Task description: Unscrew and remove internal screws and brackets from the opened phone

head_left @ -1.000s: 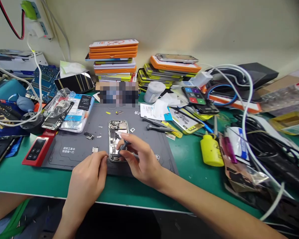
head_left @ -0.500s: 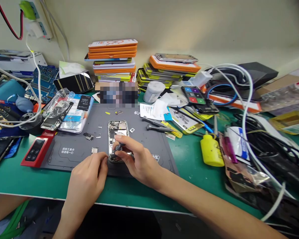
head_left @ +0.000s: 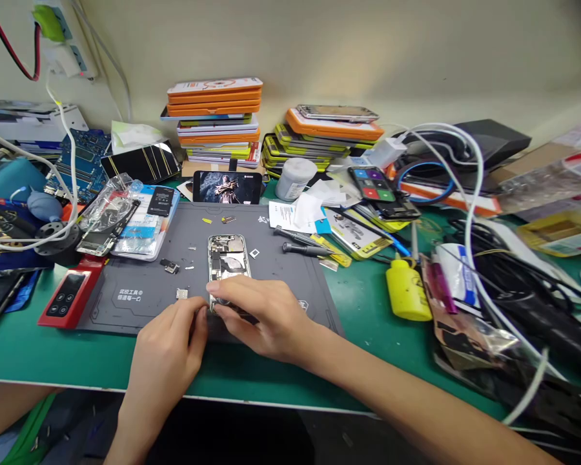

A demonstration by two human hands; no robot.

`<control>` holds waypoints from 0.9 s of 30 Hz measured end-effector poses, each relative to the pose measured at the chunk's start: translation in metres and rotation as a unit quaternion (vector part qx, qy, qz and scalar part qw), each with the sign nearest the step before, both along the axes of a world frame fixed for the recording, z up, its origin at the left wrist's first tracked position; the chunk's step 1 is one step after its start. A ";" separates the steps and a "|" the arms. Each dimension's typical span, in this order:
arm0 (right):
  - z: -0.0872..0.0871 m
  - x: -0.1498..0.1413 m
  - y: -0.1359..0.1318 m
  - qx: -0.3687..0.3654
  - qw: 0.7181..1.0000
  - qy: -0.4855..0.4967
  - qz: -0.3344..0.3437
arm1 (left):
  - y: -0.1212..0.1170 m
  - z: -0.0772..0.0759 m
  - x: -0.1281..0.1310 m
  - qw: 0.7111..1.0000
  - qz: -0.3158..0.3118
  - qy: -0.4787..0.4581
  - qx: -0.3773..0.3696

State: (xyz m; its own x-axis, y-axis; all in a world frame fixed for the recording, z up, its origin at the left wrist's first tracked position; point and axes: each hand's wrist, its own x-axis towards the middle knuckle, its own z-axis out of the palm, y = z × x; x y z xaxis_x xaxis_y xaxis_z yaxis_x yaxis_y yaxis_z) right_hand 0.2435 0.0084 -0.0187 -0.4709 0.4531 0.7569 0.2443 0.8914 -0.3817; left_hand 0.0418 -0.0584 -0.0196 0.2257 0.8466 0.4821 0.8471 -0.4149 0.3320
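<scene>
An opened smartphone lies on the grey work mat, its inner boards and metal parts bare. My right hand is closed over the phone's lower end, fingertips at its left edge. A dark bit of the screwdriver shows beneath those fingers; the rest is hidden. My left hand is curled by the phone's lower left corner, thumb and forefinger pressed together; what they hold, if anything, is hidden. A small metal piece and a dark phone part lie left of the phone, a small white frame right.
A lit phone screen stands behind the mat. Screwdrivers lie to the right, near a yellow bottle and tangled cables. At left sits a red device. Stacked flat boxes line the wall.
The screwdriver, upright in my right fingers before, is lowered and mostly covered by that hand. The right fingers have stretched left across the phone. My left hand stays by the phone's corner.
</scene>
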 end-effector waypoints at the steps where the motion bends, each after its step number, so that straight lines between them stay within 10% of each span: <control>1: 0.000 0.000 0.000 -0.001 1.000 0.006 0.012 | 0.000 0.000 0.000 1.000 0.001 0.000 0.001; 27: -0.006 -0.001 0.000 0.005 0.999 0.039 0.022 | 0.002 0.008 0.000 0.999 -0.027 0.026 0.019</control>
